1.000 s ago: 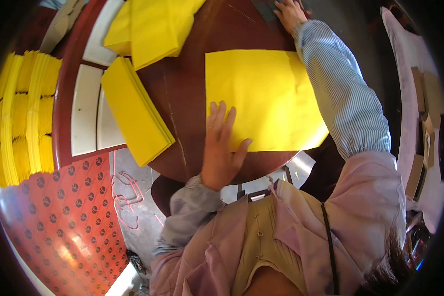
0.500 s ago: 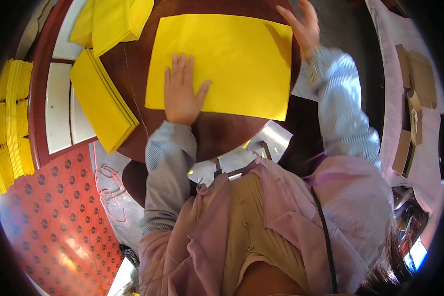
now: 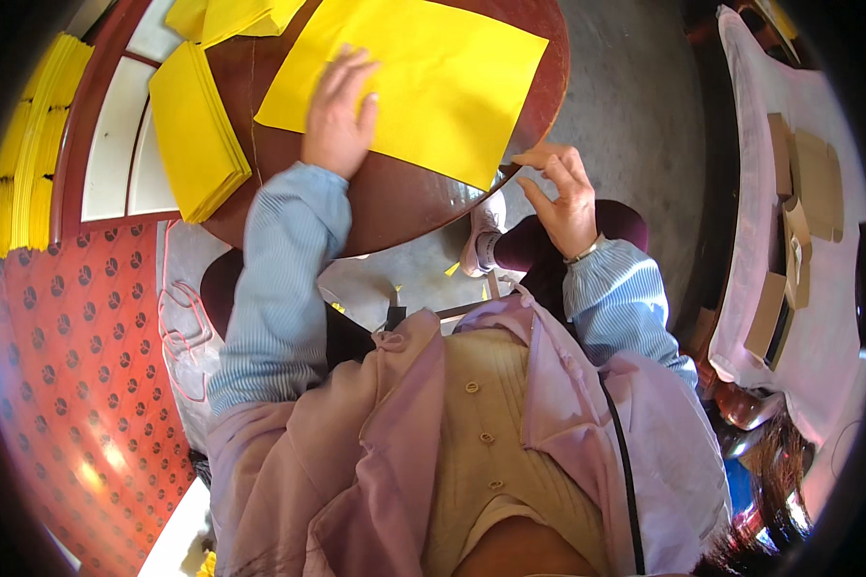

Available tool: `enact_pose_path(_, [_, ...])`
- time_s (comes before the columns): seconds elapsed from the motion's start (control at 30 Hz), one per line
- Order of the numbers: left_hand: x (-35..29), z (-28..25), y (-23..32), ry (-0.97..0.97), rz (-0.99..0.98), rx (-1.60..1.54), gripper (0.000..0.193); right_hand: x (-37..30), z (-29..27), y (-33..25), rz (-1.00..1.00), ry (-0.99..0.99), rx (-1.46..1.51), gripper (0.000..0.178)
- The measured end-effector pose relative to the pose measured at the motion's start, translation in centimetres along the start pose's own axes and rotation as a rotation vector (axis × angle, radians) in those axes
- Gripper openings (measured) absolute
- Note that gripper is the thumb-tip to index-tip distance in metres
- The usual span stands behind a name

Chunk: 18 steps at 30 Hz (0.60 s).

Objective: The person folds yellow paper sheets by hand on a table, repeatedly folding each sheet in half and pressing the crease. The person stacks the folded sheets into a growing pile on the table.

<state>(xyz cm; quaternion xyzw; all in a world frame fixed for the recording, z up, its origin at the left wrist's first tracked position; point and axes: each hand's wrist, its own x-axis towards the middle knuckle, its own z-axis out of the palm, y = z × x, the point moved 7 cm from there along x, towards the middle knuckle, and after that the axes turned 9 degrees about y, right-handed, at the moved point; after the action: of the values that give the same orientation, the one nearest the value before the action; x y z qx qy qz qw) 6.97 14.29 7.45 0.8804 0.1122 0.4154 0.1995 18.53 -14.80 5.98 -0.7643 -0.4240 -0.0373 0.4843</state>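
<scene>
A bright yellow sheet (image 3: 433, 82), which looks like paper or thin cloth, lies at an angle on a round dark-red table (image 3: 419, 207). On the sheet's left part rests my left hand (image 3: 340, 115), slightly blurred, fingers stretched and thumb apart. Off the table's right edge, close to the sheet's near right corner, is my right hand (image 3: 563, 197). Its fingers are half bent, with a gap between thumb and forefinger and nothing visible in them. A stack of folded yellow pieces (image 3: 197, 135) lies left of the sheet.
More folded yellow pieces (image 3: 245, 17) lie at the table's far left. Tall yellow stacks (image 3: 29, 154) stand at the left edge, above a red patterned surface (image 3: 87, 365). Open cardboard boxes (image 3: 799, 212) sit on a pink-covered table (image 3: 741, 288) at right.
The yellow sheet has turned and shifted toward the far left. My right hand has come from its far right corner down to the near right one. My left hand stays on the sheet.
</scene>
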Motion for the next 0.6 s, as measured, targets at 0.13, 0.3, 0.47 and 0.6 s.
enact_pose_path(0.13, [-3.6, 2.1, 7.7, 0.008, -0.182, -0.255, 0.023, 2.5, 2.2, -1.5, -0.294, -0.203, -0.003, 0.041])
enact_pose_path(0.3, [-5.8, 3.7, 8.3, 0.014, -0.357, -0.283, 0.022, 3.5, 3.7, -1.4, -0.402, -0.323, 0.007, 0.043])
enact_pose_path(0.47, [-6.8, 4.0, 6.7, -0.005, -0.461, -0.414, 0.018, 4.3, 4.0, -0.8, -0.358, -0.333, 0.114, 0.028])
enact_pose_path(0.6, [-6.9, 4.1, 5.9, -0.046, -0.457, -0.49, 0.017, 4.6, 4.1, 0.0, -0.246, -0.363, 0.208, 0.017])
